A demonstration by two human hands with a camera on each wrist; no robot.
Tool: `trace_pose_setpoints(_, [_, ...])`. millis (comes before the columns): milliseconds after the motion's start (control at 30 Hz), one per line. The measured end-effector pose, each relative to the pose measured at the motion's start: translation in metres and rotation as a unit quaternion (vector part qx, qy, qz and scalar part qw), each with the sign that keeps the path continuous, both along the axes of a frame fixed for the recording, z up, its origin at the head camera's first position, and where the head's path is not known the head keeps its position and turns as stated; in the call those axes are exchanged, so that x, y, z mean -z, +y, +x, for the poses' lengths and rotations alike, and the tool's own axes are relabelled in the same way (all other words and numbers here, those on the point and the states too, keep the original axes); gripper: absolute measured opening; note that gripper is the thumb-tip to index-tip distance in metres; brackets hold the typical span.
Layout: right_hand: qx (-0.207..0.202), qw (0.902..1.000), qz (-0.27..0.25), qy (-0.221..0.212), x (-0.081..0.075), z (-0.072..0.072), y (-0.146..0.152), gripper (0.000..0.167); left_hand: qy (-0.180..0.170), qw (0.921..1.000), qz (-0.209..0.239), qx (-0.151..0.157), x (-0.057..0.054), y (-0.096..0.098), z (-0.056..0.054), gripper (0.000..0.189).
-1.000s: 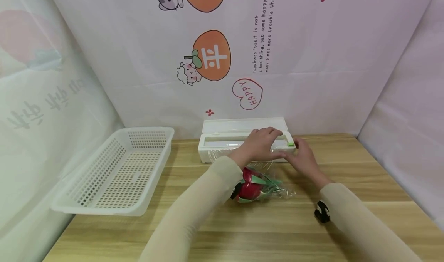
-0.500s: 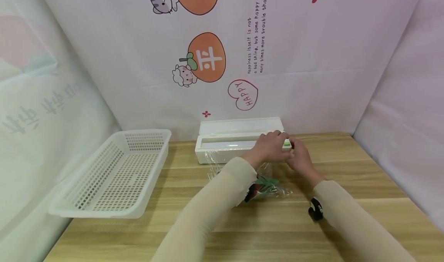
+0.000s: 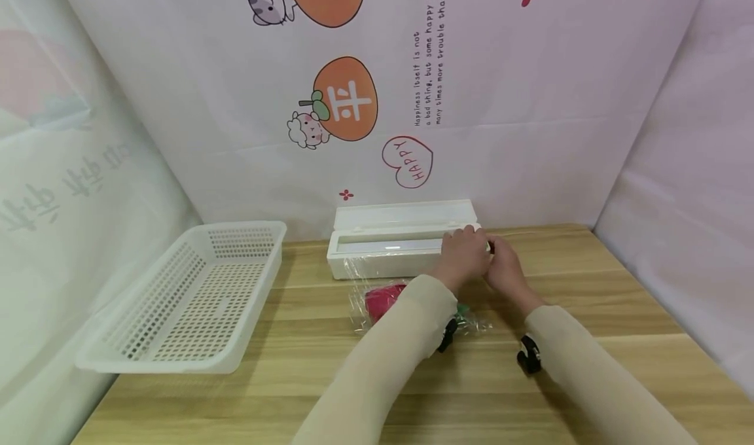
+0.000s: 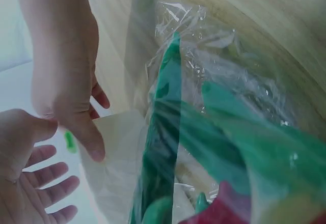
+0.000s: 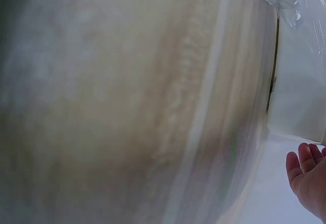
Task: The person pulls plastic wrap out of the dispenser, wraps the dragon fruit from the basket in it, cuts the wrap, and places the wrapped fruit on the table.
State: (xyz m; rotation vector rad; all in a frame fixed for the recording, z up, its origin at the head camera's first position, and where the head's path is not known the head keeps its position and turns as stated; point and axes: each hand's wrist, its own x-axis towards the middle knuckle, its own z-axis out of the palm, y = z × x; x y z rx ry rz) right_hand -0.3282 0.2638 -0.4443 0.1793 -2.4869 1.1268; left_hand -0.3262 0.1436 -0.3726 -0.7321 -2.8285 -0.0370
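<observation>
A white cling film dispenser lies at the back of the table with its lid raised. My left hand is over its right end, fingers spread and fairly straight in the left wrist view, beside a small green part. At that same end my right hand grips the dispenser, thumb along its front wall. Clear cling film hangs from the front over a red fruit with green leaves, like a dragon fruit. My left sleeve partly hides the fruit; its leaves show close up under the film.
A white perforated plastic basket stands at the left of the wooden table. Behind the dispenser rises a printed white backdrop, with white sheets at both sides. Both wrists carry black camera mounts.
My left hand has moved rightward along the dispenser to its right end, close against my right hand. My right hand has stayed there. The head view has shifted slightly.
</observation>
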Motion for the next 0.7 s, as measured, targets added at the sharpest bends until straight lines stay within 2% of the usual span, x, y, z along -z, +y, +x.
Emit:
trace_pose_setpoints(233, [0.000, 0.9999, 0.001, 0.014, 0.003, -0.002, -0.001, 0.046, 0.049, 0.9987, -0.003, -0.013, 0.015, 0.007, -0.007, 0.017])
trace_pose_setpoints(400, [-0.001, 0.9996, 0.000, 0.029, 0.005, -0.004, -0.001, 0.046, 0.058, 0.9981, 0.007, -0.022, 0.023, 0.009, -0.012, 0.019])
trace_pose_setpoints(700, [0.003, 0.9992, 0.038, 0.016, 0.004, -0.005, 0.001, 0.050, 0.065, 0.9977, -0.004, -0.020, 0.025, 0.010, -0.014, 0.022])
